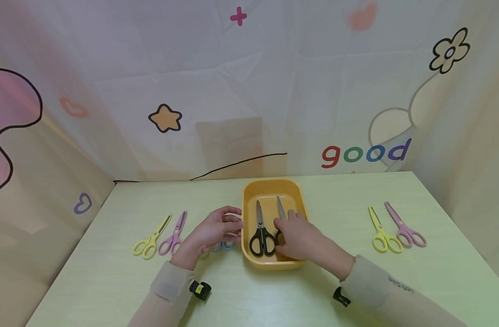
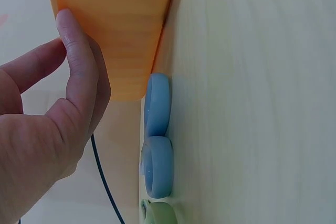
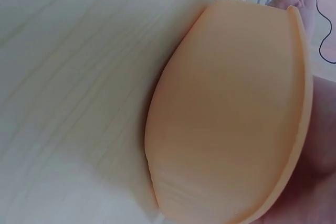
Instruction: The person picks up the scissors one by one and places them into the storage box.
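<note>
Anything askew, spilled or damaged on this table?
Nothing stands out. The tray stands upright on the table, the left black scissors lie inside it, and no spill or damage shows. The right hand partly hides the other scissors, so their handles can't be fully checked.

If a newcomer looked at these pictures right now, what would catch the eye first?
Most likely the orange tray in the middle of the table, with black scissors lying inside and the right hand over a second pair. The left hand touches the tray's left side. Next, perhaps, the word "good" in coloured letters, on the curtain behind, to the right.
</note>
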### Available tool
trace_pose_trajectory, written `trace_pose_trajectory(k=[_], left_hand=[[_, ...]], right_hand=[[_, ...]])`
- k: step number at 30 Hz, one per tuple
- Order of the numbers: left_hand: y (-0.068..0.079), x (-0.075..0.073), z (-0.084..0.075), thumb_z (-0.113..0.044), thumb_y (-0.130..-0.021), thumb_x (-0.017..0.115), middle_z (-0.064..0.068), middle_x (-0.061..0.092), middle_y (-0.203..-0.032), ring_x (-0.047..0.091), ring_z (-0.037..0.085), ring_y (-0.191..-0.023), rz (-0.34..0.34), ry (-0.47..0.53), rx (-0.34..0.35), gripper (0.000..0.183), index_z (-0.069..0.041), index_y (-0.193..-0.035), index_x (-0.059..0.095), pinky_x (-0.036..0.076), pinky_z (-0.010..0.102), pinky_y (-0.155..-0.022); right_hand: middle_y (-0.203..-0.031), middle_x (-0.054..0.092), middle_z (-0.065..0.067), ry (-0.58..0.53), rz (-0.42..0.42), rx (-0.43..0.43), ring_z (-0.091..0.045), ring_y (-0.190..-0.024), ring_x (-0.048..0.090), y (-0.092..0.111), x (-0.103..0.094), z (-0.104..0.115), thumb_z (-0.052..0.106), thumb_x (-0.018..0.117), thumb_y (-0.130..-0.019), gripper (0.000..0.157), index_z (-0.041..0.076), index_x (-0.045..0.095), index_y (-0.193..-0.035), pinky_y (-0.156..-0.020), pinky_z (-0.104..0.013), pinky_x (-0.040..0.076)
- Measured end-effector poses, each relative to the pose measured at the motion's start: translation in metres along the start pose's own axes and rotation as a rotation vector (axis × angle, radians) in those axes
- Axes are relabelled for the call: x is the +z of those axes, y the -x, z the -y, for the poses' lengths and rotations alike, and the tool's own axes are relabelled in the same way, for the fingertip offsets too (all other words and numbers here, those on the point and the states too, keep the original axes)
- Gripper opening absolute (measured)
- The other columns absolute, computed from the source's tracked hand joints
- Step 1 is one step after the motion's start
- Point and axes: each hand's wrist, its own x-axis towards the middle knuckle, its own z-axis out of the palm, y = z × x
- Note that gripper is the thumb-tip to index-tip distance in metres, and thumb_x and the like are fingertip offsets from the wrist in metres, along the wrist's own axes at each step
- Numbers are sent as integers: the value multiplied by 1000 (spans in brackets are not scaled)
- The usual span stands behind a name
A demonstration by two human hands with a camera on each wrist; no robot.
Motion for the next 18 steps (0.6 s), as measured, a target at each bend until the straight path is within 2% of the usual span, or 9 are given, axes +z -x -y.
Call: trace_pose_trajectory(k=[10,18], left_hand=[[1,1,-1,1,-102,58,13,60,-105,65,18,-80,5,3,0,45,9,-142,38,61,31,-73],[1,1,-1,1,-102,59,11,60,-103,65,18,-80,0,5,-4,45,9,-141,39,61,32,-74]], right_hand=[[-100,55,-20,65,16,-5,-38,-92,55,1,3,3,28,84,-83,42,5,65,-113,-66,-47,55],[-104,58,-23,49,44,-1,-39,-94,59,0,3,3,28,83,-85,45,3,64,-118,-71,-51,57]])
